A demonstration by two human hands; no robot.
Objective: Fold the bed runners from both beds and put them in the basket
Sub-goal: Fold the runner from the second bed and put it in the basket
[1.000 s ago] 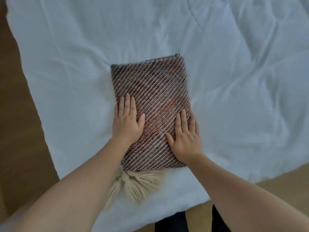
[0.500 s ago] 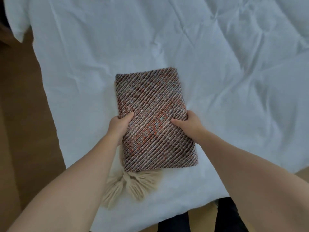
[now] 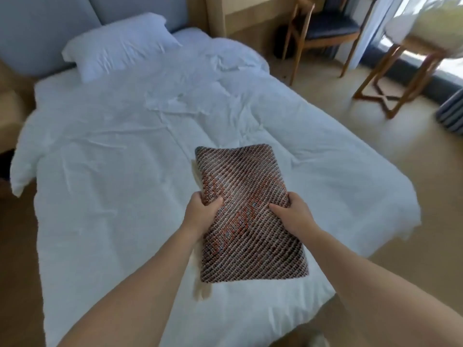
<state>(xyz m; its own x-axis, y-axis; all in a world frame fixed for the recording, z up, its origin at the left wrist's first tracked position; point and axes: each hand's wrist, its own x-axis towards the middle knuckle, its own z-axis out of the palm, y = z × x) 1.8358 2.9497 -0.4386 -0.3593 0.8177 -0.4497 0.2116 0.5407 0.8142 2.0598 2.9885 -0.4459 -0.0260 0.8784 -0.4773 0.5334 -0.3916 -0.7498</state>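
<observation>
One folded bed runner, two hands gripping it above one bed.

The left hand [image 3: 200, 213] and right hand [image 3: 292, 214] are each clamping a long side of the folded brown-and-red woven bed runner [image 3: 246, 216], thumbs on top, fingers hidden beneath. One cream fringe [image 3: 200, 288] is hanging under its left edge. Below are lying one white rumpled duvet [image 3: 112, 171] and one white pillow [image 3: 117, 45]. One wooden chair [image 3: 323, 31] is standing beyond.
</observation>
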